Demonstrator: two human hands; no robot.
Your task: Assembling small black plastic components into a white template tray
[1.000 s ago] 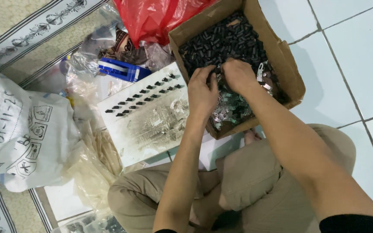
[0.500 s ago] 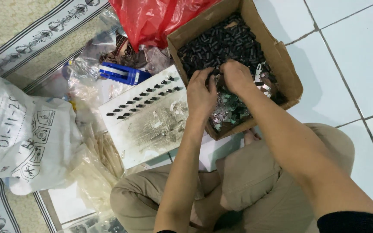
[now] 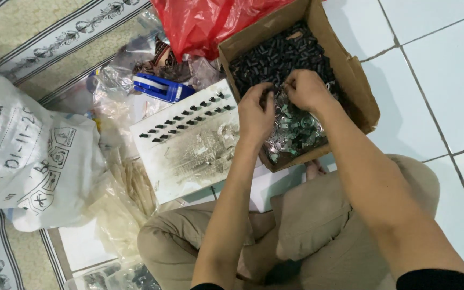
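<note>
Over the cardboard box (image 3: 361, 102), both hands work close together: left hand (image 3: 256, 115) and right hand (image 3: 304, 90), fingers curled inward and pinched at a small black part between them. It's too small to tell which hand actually grips it, or how tightly.

Below the hands, inside the box: a heap of small black cylindrical parts (image 3: 275, 53) at the far end, a pile of shiny metal clips (image 3: 296, 131) at the near end. Both piles look large.

Left of the box, on the floor: white foam board (image 3: 189, 156) with two rows of black parts (image 3: 186, 121) stuck in along its upper edge. The rest of the board is bare, so my read is early, most of it left to fill.

Farther out: blue tape dispenser (image 3: 159, 86), red plastic bag (image 3: 210, 21), white sack (image 3: 22, 156).
</note>
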